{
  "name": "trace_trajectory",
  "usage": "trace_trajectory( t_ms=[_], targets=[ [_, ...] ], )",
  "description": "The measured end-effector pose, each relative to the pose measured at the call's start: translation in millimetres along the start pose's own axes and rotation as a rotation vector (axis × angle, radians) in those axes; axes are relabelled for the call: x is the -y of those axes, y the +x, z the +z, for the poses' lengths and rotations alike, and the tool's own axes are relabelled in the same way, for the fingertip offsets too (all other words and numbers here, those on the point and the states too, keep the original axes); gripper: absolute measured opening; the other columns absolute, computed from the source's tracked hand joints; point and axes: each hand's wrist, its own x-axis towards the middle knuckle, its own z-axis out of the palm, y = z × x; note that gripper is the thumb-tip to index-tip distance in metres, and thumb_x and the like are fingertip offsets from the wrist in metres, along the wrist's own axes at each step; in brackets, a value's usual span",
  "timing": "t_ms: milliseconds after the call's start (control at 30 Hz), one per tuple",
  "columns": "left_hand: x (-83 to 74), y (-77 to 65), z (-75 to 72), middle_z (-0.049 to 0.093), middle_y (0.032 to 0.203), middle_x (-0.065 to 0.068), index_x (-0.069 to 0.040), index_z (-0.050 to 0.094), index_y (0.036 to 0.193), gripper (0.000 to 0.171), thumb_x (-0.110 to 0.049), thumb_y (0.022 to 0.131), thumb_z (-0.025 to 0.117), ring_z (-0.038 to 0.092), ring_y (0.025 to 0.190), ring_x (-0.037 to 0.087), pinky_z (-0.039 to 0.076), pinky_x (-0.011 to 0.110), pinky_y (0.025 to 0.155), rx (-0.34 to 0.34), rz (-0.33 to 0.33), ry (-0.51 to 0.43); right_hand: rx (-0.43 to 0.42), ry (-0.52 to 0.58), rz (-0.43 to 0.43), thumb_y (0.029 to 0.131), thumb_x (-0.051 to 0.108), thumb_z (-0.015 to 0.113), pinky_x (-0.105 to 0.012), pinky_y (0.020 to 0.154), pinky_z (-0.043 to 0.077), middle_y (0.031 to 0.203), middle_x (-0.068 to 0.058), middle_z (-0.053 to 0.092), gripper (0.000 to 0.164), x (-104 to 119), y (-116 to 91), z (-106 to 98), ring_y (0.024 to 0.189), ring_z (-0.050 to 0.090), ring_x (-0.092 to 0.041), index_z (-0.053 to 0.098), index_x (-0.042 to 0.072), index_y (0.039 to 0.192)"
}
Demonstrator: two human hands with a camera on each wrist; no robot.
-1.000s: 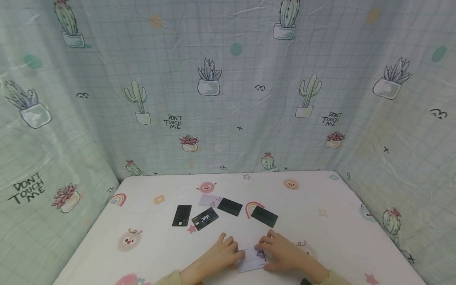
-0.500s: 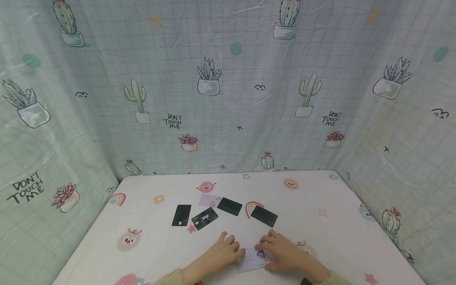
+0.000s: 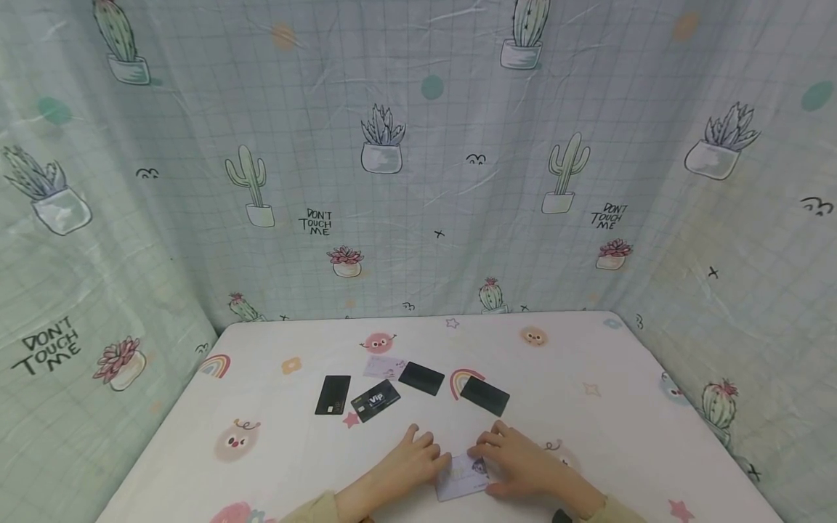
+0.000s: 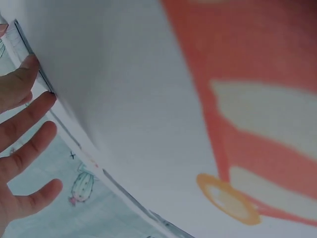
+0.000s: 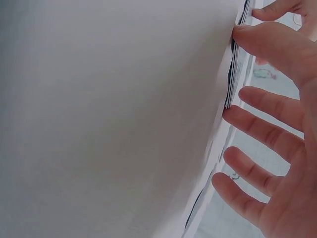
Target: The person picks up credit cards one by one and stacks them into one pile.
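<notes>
A small stack of plastic cards (image 3: pixel 461 478) lies near the front of the table, a pale lilac card with a small dark figure on top. Several thin layers show along its edge in the right wrist view. My left hand (image 3: pixel 407 468) holds the stack's left end, thumb on the near edge and a fingertip at the corner (image 4: pixel 25 96). On the other end, my right hand (image 3: pixel 523 465) grips between thumb and a finger, with the remaining fingers (image 5: pixel 252 168) spread loosely. The left thumb is hidden in the head view.
Behind the hands lie a black card (image 3: pixel 333 394), a black VIP card (image 3: pixel 375 400), a pale pink card (image 3: pixel 383 367) and two more dark cards, one a black card (image 3: pixel 421 378) and the other a dark card (image 3: pixel 485 396). A patterned curtain (image 3: pixel 418 196) stands behind the table.
Both hands stay almost still at the stack, with only a tiny shift of the left hand. The loose cards have not moved.
</notes>
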Motion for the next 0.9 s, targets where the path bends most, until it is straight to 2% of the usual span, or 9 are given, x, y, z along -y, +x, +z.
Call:
trace_trajectory(
  t_ms=[100,167,267,367,533,700,900],
  targets=[
    [-1.4,-0.7,-1.1,0.058,0.082,-0.011,-0.027,0.056,0.103,0.024,-0.028,0.08,0.061,0.049,0.082,0.008,0.044,0.041,0.082,0.01,-0.017,-0.015,0.01,-0.001,0.012,0.072,0.043,0.066,-0.023,0.074,0.04,0.106,0.013,0.054,0.049,0,0,-1,0.089,0.039,-0.004,0.055,0.027,0.117],
    [-3.7,-0.8,-1.3,0.058,0.081,-0.009,-0.026,0.056,0.104,0.026,-0.037,0.08,0.059,0.048,0.082,0.009,0.043,0.043,0.082,0.029,-0.032,-0.037,0.011,-0.003,0.016,0.071,0.043,0.067,-0.023,0.074,0.041,0.106,0.013,0.054,0.049,1,0,-2,0.089,0.039,-0.004,0.055,0.026,0.116],
    [-8.5,-0.2,-1.9,0.058,0.084,-0.007,-0.025,0.056,0.105,0.041,-0.054,0.076,0.056,0.05,0.085,0.012,0.042,0.045,0.084,0.06,-0.056,-0.064,0.014,0.0,0.024,0.071,0.042,0.067,-0.023,0.075,0.041,0.106,0.012,0.055,0.049,3,0,-2,0.089,0.04,-0.004,0.055,0.026,0.116],
    [-12.8,0.2,-2.1,0.06,0.09,-0.004,-0.024,0.056,0.109,0.053,-0.062,0.072,0.054,0.052,0.092,0.015,0.041,0.047,0.086,0.08,-0.077,-0.063,0.025,0.007,0.039,0.071,0.042,0.067,-0.024,0.075,0.042,0.107,0.012,0.055,0.049,4,0,-3,0.089,0.04,-0.005,0.055,0.026,0.116],
    [-15.4,0.6,-2.4,0.061,0.093,-0.001,-0.022,0.055,0.112,0.053,-0.055,0.071,0.059,0.053,0.097,0.019,0.041,0.047,0.087,0.069,-0.097,-0.013,0.041,0.018,0.056,0.073,0.043,0.065,-0.027,0.078,0.042,0.109,0.012,0.055,0.048,4,0,-4,0.091,0.041,-0.005,0.054,0.028,0.117],
    [-15.7,0.0,-1.8,0.061,0.092,-0.001,-0.022,0.055,0.112,0.051,-0.053,0.071,0.059,0.054,0.096,0.02,0.041,0.047,0.086,0.051,-0.093,-0.009,0.038,0.015,0.055,0.073,0.044,0.065,-0.028,0.079,0.043,0.11,0.012,0.055,0.048,4,-1,-2,0.093,0.041,-0.006,0.054,0.028,0.117],
    [-15.7,-1.7,-3.6,0.06,0.092,-0.002,-0.021,0.055,0.111,0.052,-0.055,0.071,0.059,0.053,0.092,0.018,0.041,0.046,0.083,0.021,-0.105,-0.013,0.081,0.024,0.116,0.073,0.046,0.065,-0.033,0.083,0.044,0.11,0.012,0.054,0.049,4,-2,-4,0.096,0.044,-0.008,0.052,0.032,0.118]
  ],
)
